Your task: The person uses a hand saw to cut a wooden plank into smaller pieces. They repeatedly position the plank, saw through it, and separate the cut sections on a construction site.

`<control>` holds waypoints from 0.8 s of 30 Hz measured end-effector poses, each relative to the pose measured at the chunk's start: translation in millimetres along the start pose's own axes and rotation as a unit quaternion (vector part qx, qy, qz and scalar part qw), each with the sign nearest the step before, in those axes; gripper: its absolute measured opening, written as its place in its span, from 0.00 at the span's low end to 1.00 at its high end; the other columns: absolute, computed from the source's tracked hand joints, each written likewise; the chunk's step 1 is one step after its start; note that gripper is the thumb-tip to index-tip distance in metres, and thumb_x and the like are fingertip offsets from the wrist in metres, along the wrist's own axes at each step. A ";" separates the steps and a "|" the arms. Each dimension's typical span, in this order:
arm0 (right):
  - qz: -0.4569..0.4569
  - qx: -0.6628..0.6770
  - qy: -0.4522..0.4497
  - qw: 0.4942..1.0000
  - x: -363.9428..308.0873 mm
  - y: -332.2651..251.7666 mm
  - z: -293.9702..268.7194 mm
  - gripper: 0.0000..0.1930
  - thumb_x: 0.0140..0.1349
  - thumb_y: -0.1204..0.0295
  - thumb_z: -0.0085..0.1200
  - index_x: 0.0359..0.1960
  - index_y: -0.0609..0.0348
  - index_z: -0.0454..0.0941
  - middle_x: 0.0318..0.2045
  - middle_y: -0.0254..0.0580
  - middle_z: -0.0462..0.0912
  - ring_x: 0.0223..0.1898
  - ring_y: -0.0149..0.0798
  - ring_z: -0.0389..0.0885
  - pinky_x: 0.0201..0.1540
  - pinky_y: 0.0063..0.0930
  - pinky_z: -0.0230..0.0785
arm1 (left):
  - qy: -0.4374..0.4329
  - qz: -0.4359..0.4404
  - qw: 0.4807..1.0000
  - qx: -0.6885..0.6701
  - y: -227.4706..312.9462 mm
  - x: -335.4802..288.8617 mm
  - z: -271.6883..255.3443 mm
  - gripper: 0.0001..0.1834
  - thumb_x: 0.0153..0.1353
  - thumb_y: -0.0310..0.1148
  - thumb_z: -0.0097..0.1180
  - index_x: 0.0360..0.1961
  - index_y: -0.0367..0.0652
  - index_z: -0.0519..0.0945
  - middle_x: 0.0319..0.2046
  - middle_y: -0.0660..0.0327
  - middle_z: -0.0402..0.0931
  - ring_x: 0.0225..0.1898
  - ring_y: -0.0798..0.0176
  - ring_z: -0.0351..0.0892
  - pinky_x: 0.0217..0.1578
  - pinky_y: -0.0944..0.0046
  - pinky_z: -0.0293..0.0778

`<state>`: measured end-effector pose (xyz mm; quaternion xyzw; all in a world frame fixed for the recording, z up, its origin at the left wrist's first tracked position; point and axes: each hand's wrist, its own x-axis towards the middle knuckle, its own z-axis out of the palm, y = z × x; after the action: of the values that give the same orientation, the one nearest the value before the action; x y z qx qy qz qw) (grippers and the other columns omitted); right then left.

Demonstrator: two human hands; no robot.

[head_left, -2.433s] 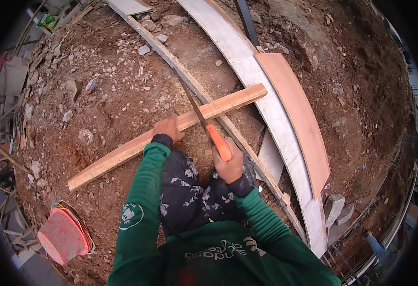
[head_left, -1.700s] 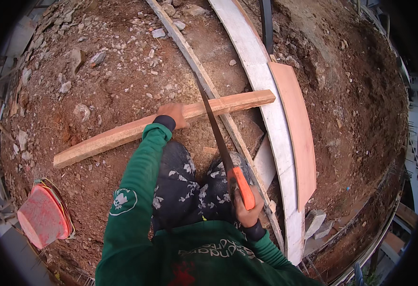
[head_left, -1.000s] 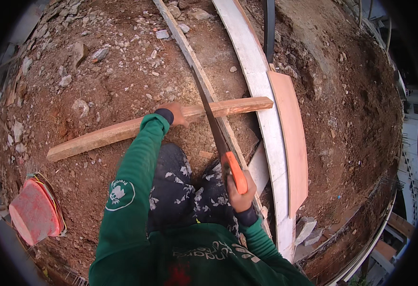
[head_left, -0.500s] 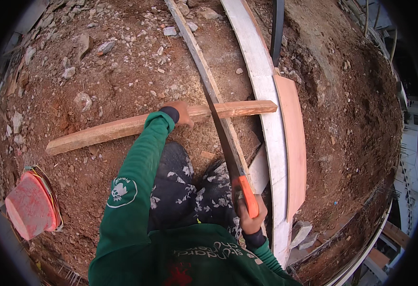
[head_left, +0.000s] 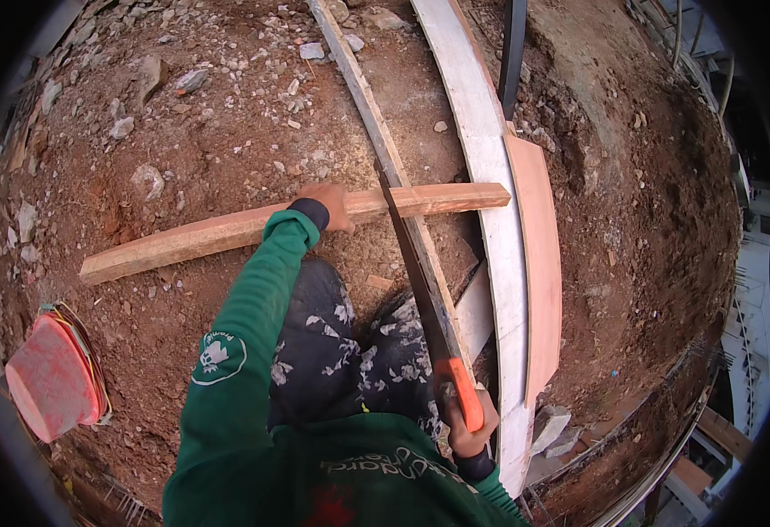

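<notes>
My right hand (head_left: 473, 423) grips the orange handle of a hand saw (head_left: 418, 285) low at the centre right. Its dark blade runs up and away, crossing a squared wooden beam (head_left: 192, 241). My left hand (head_left: 325, 204) is closed over the beam, left of the blade. The beam lies crosswise, its right end reaching a long pale board (head_left: 489, 189). A long narrow wooden strip (head_left: 359, 92) passes at the beam beside the blade; whether the blade has cut into the beam I cannot make out.
A reddish plywood piece (head_left: 539, 263) lies along the pale board's right side. A dark post (head_left: 512, 57) stands at the far right of the board. An upturned-looking red bucket (head_left: 47, 378) is at lower left. Stones (head_left: 192, 81) and rubble are scattered over the brown soil.
My right hand has drawn the saw back toward me, down and slightly right. My left hand stays on the beam, which is nearly unmoved.
</notes>
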<state>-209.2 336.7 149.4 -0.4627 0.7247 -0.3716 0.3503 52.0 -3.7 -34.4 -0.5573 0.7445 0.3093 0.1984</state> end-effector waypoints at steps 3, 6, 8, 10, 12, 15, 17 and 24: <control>0.049 0.051 0.006 0.997 14.4 7.7 7.4 0.07 0.58 0.82 0.62 0.38 0.69 0.84 0.28 0.41 0.82 0.28 0.33 0.81 0.35 0.27 0.72 | 0.034 0.015 0.999 0.019 14.6 -14.8 4.4 0.38 0.43 0.52 0.75 0.51 0.36 0.81 0.45 0.47 0.85 0.48 0.42 0.84 0.51 0.45 0.78; -0.040 0.088 0.007 0.995 136.6 33.4 102.7 0.05 0.62 0.77 0.59 0.36 0.65 0.77 0.24 0.46 0.74 0.25 0.37 0.73 0.32 0.33 0.69 | 0.078 0.036 0.996 0.025 25.5 -13.4 10.0 0.35 0.45 0.49 0.74 0.50 0.37 0.80 0.44 0.47 0.85 0.47 0.42 0.84 0.51 0.45 0.77; -0.044 0.106 0.006 0.993 162.0 21.9 113.3 0.05 0.62 0.76 0.59 0.35 0.66 0.77 0.25 0.47 0.74 0.26 0.37 0.74 0.33 0.33 0.69 | 0.065 0.031 0.997 0.029 25.9 -12.2 -4.9 0.34 0.45 0.49 0.74 0.49 0.37 0.80 0.43 0.46 0.85 0.47 0.42 0.85 0.51 0.45 0.78; 0.004 0.083 -0.002 0.997 119.5 27.9 88.4 0.06 0.60 0.78 0.60 0.37 0.66 0.79 0.26 0.45 0.76 0.26 0.37 0.75 0.34 0.32 0.69 | 0.054 0.038 0.998 0.018 22.0 -19.1 -2.7 0.33 0.46 0.47 0.74 0.48 0.37 0.80 0.40 0.46 0.85 0.46 0.43 0.85 0.51 0.45 0.78; 0.005 0.032 -0.008 0.999 44.5 17.8 38.2 0.12 0.57 0.80 0.61 0.43 0.67 0.83 0.29 0.43 0.81 0.29 0.37 0.79 0.39 0.29 0.72 | 0.056 0.027 0.998 0.015 9.5 -18.3 -4.6 0.32 0.46 0.47 0.73 0.48 0.37 0.80 0.39 0.46 0.86 0.46 0.43 0.85 0.50 0.46 0.78; 0.009 0.009 0.016 1.000 -8.7 -2.0 -3.0 0.14 0.56 0.82 0.59 0.45 0.70 0.84 0.29 0.42 0.83 0.32 0.35 0.82 0.40 0.29 0.73 | 0.068 0.014 0.997 0.012 15.6 -20.0 5.8 0.33 0.46 0.47 0.73 0.48 0.36 0.80 0.39 0.46 0.86 0.45 0.43 0.85 0.49 0.46 0.79; 0.011 0.042 0.003 0.999 44.3 15.5 36.0 0.10 0.57 0.81 0.59 0.42 0.69 0.83 0.28 0.42 0.82 0.30 0.36 0.80 0.38 0.30 0.72 | 0.073 0.013 0.997 0.023 18.2 -20.7 7.5 0.33 0.45 0.47 0.73 0.49 0.37 0.80 0.39 0.46 0.86 0.45 0.43 0.85 0.48 0.46 0.80; -0.008 0.068 -0.004 0.998 100.8 28.1 77.8 0.06 0.59 0.78 0.61 0.37 0.65 0.80 0.25 0.44 0.75 0.25 0.40 0.75 0.33 0.32 0.69 | 0.056 0.027 0.998 0.030 16.4 -16.0 -1.9 0.34 0.45 0.47 0.73 0.50 0.38 0.80 0.40 0.47 0.85 0.44 0.43 0.85 0.48 0.46 0.80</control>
<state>-187.3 234.5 71.5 -0.4450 0.6927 -0.4207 0.3810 41.2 9.4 -18.9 -0.5472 0.7781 0.2606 0.1647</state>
